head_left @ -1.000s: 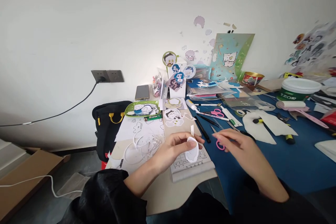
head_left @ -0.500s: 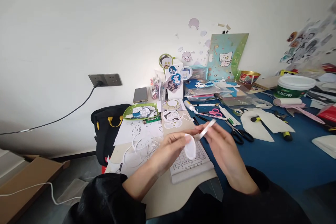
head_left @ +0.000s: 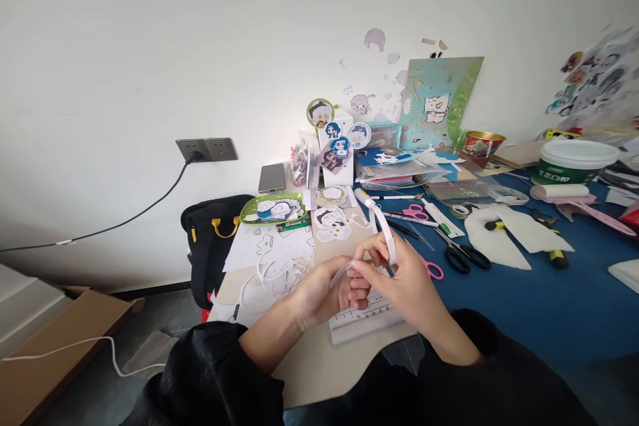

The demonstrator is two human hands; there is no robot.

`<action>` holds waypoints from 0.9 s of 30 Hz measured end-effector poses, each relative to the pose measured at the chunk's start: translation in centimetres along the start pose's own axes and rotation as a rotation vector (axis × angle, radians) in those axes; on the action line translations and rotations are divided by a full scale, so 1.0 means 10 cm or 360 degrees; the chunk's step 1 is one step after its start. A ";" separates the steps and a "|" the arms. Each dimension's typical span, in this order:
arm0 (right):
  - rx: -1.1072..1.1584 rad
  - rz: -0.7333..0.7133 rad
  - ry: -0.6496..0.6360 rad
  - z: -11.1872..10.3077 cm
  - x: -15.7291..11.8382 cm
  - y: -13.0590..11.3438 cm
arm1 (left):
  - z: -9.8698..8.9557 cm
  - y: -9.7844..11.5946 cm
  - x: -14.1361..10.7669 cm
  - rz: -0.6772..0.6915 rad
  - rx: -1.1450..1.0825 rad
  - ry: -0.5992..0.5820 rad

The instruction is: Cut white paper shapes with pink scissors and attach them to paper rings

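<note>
My left hand [head_left: 324,289] is closed, its thumb and fingers on a small white cutout piece [head_left: 341,273] that shows as a thin curved edge. The fingertips of my right hand [head_left: 402,279] meet it there, pinching at the top of that piece. A thin white ring [head_left: 384,229], which looks like a narrow tape roll, hangs around the fingers of my right hand and stands up above them. Under both hands lies a printed form pad [head_left: 359,326], partly covered. Pink scissor handles [head_left: 435,270] show just beside my right hand.
Curled paper offcuts [head_left: 272,273] lie left of my hands, near a green tray [head_left: 244,212] of cutouts. Black scissors [head_left: 466,256], white sheets [head_left: 494,233] and a white-lidded tub [head_left: 574,160] sit on the blue surface. A phone [head_left: 272,178] rests at the back.
My hands have come together, and the white piece has turned from flat to edge-on. The white ring has swung upright over my right fingers. The view has shifted slightly.
</note>
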State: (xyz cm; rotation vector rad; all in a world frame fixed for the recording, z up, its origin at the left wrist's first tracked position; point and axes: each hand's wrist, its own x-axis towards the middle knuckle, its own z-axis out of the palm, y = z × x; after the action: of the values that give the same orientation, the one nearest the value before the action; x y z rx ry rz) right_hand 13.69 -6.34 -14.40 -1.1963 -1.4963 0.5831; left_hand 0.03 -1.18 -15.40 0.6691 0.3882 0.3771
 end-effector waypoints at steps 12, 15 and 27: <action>0.0877 0.0408 0.0258 -0.16 0.04 0.16 | 0.09 0.00 -0.02 0.0809 0.0930 0.0585; 0.1251 0.0491 0.0179 -0.19 0.01 0.09 | 0.09 0.02 -0.03 0.1003 0.1090 0.0736; 0.1475 0.0618 0.0431 -0.13 0.02 0.18 | 0.00 0.02 -0.01 0.0789 0.0920 0.0534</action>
State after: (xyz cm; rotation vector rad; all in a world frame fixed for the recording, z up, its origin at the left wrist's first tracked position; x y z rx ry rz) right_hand 15.55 -5.80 -15.49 -0.7632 -0.6046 1.1603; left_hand -0.10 -1.08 -15.30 1.2810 0.6627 0.8715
